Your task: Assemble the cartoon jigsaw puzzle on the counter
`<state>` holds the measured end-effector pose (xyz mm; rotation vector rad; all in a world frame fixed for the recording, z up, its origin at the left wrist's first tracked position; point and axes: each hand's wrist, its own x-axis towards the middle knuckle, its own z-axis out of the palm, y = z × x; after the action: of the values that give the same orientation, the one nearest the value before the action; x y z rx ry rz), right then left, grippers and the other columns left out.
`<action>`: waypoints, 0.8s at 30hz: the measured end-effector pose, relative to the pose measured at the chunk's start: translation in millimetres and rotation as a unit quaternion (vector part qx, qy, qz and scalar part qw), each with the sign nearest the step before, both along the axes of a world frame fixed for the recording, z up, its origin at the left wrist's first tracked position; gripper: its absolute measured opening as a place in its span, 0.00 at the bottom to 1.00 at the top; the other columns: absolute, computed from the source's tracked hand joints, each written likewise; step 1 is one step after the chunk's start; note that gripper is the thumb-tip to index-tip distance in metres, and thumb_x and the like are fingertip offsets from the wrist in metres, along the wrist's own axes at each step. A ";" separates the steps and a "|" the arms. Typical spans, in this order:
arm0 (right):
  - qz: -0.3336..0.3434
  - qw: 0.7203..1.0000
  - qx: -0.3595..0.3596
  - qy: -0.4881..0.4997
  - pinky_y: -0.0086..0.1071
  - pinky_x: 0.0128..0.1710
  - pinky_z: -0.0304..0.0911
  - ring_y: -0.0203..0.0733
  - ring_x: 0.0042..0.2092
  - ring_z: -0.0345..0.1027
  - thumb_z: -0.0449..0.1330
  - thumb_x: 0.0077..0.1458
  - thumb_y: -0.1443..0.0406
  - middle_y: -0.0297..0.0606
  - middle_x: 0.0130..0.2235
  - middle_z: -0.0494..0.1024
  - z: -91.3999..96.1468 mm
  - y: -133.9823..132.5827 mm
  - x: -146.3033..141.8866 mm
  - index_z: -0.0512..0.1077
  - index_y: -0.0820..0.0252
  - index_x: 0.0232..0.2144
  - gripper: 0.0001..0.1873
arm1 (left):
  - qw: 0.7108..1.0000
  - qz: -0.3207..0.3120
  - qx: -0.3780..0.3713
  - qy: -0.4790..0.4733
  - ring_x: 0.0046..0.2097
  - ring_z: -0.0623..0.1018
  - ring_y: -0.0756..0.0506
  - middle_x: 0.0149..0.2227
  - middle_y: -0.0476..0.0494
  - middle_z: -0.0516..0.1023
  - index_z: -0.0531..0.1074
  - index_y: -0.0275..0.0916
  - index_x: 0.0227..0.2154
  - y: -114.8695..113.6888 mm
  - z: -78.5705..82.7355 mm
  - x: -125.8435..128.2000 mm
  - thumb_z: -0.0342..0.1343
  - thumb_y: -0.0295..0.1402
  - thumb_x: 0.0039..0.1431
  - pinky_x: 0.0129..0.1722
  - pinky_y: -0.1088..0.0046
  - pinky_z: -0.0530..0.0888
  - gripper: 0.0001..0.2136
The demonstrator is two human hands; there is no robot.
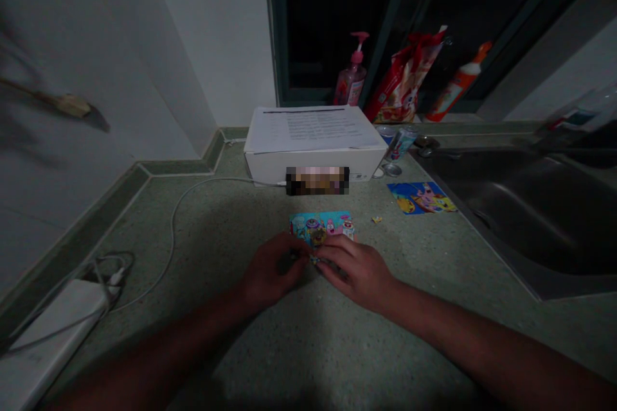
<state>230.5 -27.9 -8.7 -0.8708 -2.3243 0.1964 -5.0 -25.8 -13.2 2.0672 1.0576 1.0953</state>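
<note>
A colourful cartoon picture sheet (330,221) lies on the countertop, its lower part covered by my fingers. At its near edge my left hand (277,268) has thumb and forefinger pinched together. My right hand (355,270) meets it there, fingers bent and pressed close. Between the fingertips shows a small patterned piece (315,261), which looks like a jigsaw piece; most of it is hidden. A small loose yellow-and-white piece (376,219) rests to the right of the sheet. Farther right is a blue cartoon card (422,198) beside the sink.
Behind the sheet stands a white box (270,164) with a printed paper on top and a blurred-out item in front. A white cable (172,225) curves across the left to a power strip (62,327). A can (402,143), a pump bottle (350,77) and a sink (530,205) are at the right.
</note>
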 end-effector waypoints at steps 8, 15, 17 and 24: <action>0.003 1.000 -0.025 0.007 0.39 0.40 0.76 0.46 0.46 0.79 0.58 0.69 0.64 0.43 0.45 0.83 3.3 -0.7 -1.1 0.76 0.55 0.47 0.08 | 1.000 -0.007 0.022 -0.006 0.38 0.82 0.46 0.36 0.46 0.83 0.77 0.42 0.39 0.8 -0.7 -0.1 0.56 0.31 0.66 0.39 0.68 0.80 0.05; -0.018 0.998 -0.059 0.030 0.39 0.40 0.76 0.47 0.45 0.80 0.60 0.67 0.64 0.44 0.44 0.82 3.4 -1.7 -2.3 0.76 0.56 0.46 0.07 | 0.999 -0.024 0.019 -0.013 0.38 0.83 0.45 0.37 0.45 0.83 0.76 0.43 0.41 0.1 -0.3 0.5 0.59 0.31 0.64 0.40 0.66 0.82 0.04; -0.017 0.998 -0.052 0.024 0.39 0.40 0.76 0.47 0.45 0.79 0.60 0.68 0.63 0.43 0.44 0.83 2.5 -1.7 -2.2 0.76 0.55 0.46 0.07 | 0.999 -0.019 0.022 -0.013 0.39 0.83 0.45 0.37 0.45 0.83 0.77 0.44 0.41 0.1 -2.1 0.6 0.59 0.30 0.63 0.40 0.65 0.82 0.05; 0.003 0.999 -0.032 0.004 0.38 0.39 0.75 0.45 0.43 0.79 0.57 0.71 0.63 0.41 0.41 0.83 4.2 -2.3 -1.8 0.77 0.54 0.44 0.08 | 0.999 -0.026 0.023 -0.019 0.39 0.83 0.45 0.37 0.45 0.83 0.77 0.42 0.39 1.6 1.6 0.5 0.56 0.31 0.66 0.41 0.66 0.80 0.05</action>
<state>228.7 -30.2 -4.5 -0.8926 -2.3245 0.2773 -4.4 -24.2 -11.6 2.0898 0.9637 1.1370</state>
